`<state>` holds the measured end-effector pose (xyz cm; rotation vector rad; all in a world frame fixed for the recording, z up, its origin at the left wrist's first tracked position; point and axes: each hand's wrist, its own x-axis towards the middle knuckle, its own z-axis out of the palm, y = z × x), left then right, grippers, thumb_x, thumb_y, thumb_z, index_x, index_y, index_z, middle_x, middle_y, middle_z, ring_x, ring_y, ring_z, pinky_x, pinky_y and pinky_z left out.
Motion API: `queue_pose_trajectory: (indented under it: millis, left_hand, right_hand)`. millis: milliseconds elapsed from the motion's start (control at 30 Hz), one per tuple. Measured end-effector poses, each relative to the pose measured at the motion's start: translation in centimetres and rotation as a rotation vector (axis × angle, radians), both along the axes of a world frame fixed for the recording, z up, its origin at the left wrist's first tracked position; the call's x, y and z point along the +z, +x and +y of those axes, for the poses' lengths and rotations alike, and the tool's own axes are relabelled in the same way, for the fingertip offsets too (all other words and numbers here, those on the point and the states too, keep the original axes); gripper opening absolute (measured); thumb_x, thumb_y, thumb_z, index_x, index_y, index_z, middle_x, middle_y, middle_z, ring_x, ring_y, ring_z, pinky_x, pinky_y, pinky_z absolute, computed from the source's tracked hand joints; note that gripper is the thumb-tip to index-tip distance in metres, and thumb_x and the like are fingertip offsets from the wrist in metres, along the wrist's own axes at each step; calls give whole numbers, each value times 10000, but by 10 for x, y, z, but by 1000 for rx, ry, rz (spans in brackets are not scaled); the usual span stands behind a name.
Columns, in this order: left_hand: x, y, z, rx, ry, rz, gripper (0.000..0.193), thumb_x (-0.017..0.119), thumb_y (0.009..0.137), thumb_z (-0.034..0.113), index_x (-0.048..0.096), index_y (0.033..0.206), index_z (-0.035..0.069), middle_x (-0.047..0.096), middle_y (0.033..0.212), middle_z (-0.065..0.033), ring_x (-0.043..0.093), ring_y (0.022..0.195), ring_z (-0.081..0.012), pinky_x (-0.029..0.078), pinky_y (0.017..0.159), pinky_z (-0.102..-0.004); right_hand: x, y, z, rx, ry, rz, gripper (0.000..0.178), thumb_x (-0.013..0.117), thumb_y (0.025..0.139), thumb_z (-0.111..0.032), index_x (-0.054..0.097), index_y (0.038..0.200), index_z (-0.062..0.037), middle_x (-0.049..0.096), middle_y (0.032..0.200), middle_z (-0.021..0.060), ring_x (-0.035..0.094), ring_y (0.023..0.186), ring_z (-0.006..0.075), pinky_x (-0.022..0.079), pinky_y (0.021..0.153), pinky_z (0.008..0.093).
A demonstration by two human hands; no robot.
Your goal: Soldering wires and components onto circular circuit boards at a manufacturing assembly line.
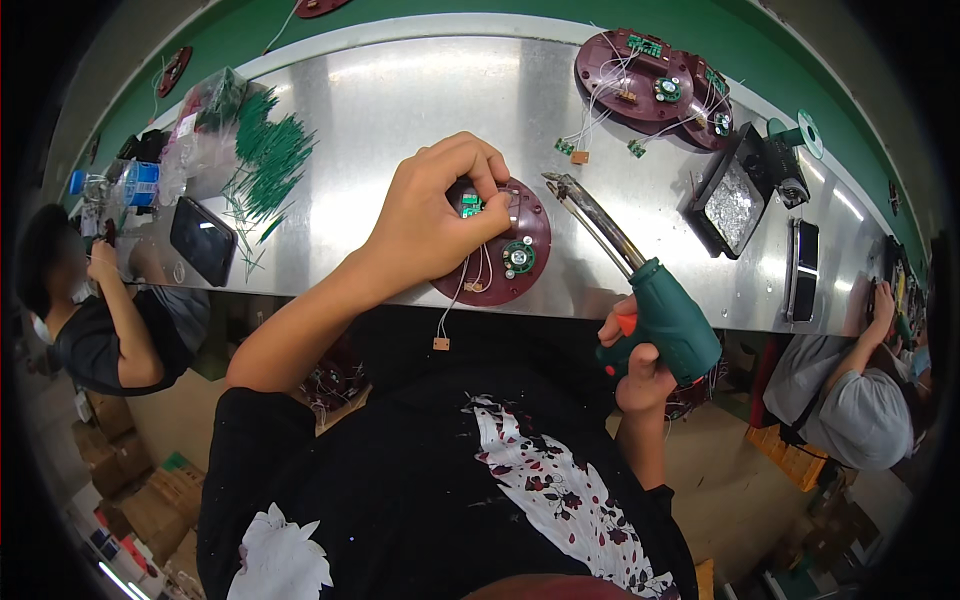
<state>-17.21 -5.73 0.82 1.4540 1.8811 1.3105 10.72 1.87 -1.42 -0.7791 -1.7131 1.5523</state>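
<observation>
A round dark-red plastic disc (518, 262) lies at the near edge of the steel bench, with thin wires hanging off it. My left hand (440, 215) rests on the disc and pinches a small green circuit board (470, 206) on it. A second round green part (518, 256) sits on the disc to the right. My right hand (640, 362) grips a green pistol-shaped soldering gun (668, 318) below the bench edge. Its metal tip (560, 184) points up-left, just right of the disc and apart from it.
More dark-red discs with boards and wires (640, 75) are stacked at the back right. A black tray of solder bits (730, 205) and a phone (803, 270) lie right. Green wire pieces (268, 155), bags and a tablet (202, 240) lie left. Other people sit at both sides.
</observation>
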Motion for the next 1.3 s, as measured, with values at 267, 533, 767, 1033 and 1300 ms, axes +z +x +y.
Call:
queue_pose_trajectory:
  millis: [267,533,767,1033,1300]
  left_hand:
    - [6,-2,-3,8,-17,61,158,743,801,28,587,819,10,697,1044,-118,678,921,-208,540,836,-303]
    - [32,1,-28,-78,-22,453,672,838,708,300,583,1276,46,597,1276,-192,571,1191,-365,504,963,-452]
    - [47,-42,0,19,-214,686,1025,856,741,509,425,1523,5,553,1366,-273,527,1289,-405,444,1097,-487]
    - [83,-143,57,453,-15,38,836,690,942,530,436,1484,-54,531,1408,-305,611,1208,-427,510,1011,-447]
    - [-21,-279,114,705,-253,895,912,796,721,688,593,1332,41,674,1224,-233,647,1144,-407,554,939,-450]
  right_hand:
    - [0,-2,-2,-42,4,13,821,611,943,-713,604,1196,68,661,838,97,608,721,147,474,642,262]
    - [-8,4,-2,-65,-33,64,807,618,940,-711,587,1179,60,638,818,93,596,704,151,472,629,269]
    - [-13,5,-1,-90,-8,124,774,618,955,-687,568,1163,57,616,794,96,583,667,157,462,602,265]
    - [-15,6,4,-70,37,169,726,594,990,-650,561,1147,58,606,780,95,576,644,155,454,586,258]
    - [-12,-2,3,-35,34,197,717,589,992,-652,563,1139,50,608,788,94,575,646,155,454,587,257]
